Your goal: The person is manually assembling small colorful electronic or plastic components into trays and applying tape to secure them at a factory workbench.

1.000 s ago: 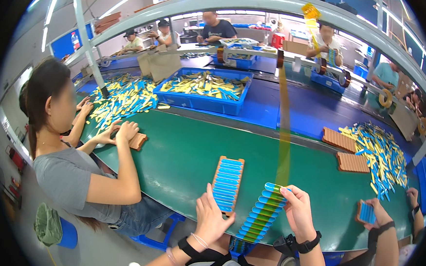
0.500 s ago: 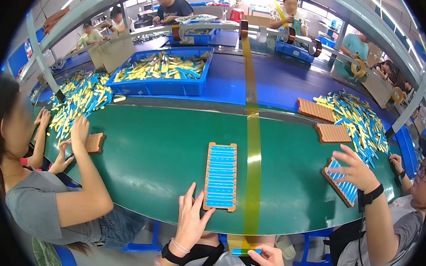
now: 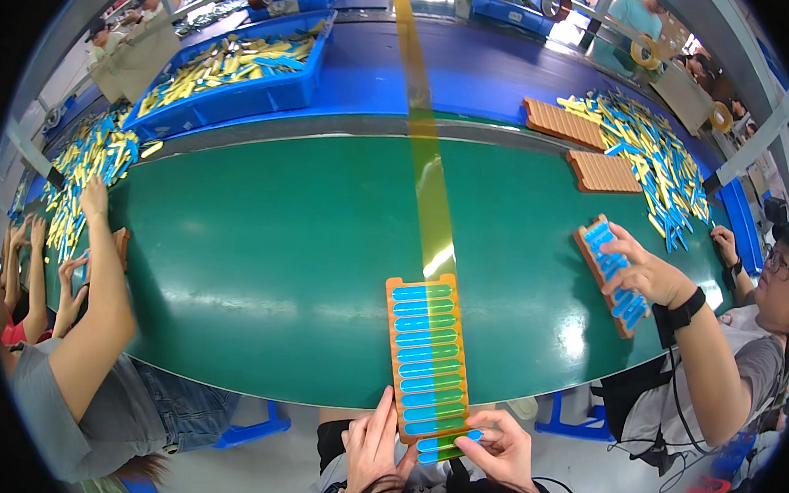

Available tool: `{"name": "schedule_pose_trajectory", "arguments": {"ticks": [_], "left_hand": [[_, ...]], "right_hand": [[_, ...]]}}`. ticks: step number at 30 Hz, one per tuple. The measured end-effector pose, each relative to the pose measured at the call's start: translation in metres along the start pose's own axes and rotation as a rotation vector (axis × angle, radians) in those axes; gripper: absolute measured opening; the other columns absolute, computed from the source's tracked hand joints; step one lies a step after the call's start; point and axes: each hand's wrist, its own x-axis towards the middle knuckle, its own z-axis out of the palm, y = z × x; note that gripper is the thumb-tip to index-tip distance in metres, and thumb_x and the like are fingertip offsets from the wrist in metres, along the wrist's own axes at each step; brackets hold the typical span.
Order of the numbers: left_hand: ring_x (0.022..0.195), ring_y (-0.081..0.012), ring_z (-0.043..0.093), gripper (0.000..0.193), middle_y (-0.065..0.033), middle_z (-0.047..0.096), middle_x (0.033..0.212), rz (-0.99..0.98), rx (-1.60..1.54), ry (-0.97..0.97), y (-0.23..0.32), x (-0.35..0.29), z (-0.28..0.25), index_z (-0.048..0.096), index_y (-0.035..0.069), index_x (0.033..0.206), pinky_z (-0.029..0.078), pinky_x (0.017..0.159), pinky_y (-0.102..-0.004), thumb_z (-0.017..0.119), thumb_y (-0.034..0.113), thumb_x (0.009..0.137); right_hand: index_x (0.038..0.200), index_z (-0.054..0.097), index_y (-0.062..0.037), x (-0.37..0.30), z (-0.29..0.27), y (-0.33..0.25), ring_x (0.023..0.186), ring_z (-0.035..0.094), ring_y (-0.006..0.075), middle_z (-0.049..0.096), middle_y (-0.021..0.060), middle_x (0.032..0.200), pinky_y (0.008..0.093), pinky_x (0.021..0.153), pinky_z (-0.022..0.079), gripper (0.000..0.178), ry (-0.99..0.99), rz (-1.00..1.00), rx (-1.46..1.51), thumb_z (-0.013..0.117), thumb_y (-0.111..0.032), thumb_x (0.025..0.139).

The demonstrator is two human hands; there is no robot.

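A slotted orange-brown tray (image 3: 388,336) filled with rows of blue strips (image 3: 411,323) lies at the near table edge, slightly tilted. Translucent yellow tape (image 3: 416,76) stretches down from the far side and covers the right half of the strips. With fingers along its left side and thumb at the bottom, my left hand (image 3: 371,448) grips the tray's near end. My right hand (image 3: 504,448) is closed, pinching the tape's near end, where blue strips (image 3: 436,448) stick to it just past the tray.
At right, a co-worker's hand (image 3: 650,276) holds another filled tray (image 3: 599,270). Two unfilled trays (image 3: 565,123) lie by a pile of yellow and blue strips (image 3: 657,163). A blue bin (image 3: 231,105) and another pile (image 3: 88,164) sit at left, near a co-worker's arm (image 3: 108,274).
My view has shifted. The filled tray has come nearer and under the tape, with my left hand now gripping it. My right hand has brought the tape's end up to the tray.
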Motion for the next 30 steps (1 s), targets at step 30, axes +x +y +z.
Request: {"name": "schedule_pose_trajectory", "arguments": {"ticks": [30], "left_hand": [[0.088,-0.0156,0.038,0.06,0.0019,0.039,0.129,0.493,0.174,0.106,-0.024,0.041,-0.009,0.046,0.012,0.119,0.033,0.07,-0.03,0.066,0.033,0.066]], "right_hand": [[0.083,0.034,-0.0053,0.012,0.009,0.017,0.069,0.059,0.0099,0.058,0.009,0.079,0.0165,0.056,0.043,0.027,0.236,-0.006,0.154,0.057,0.007,0.077]]}}
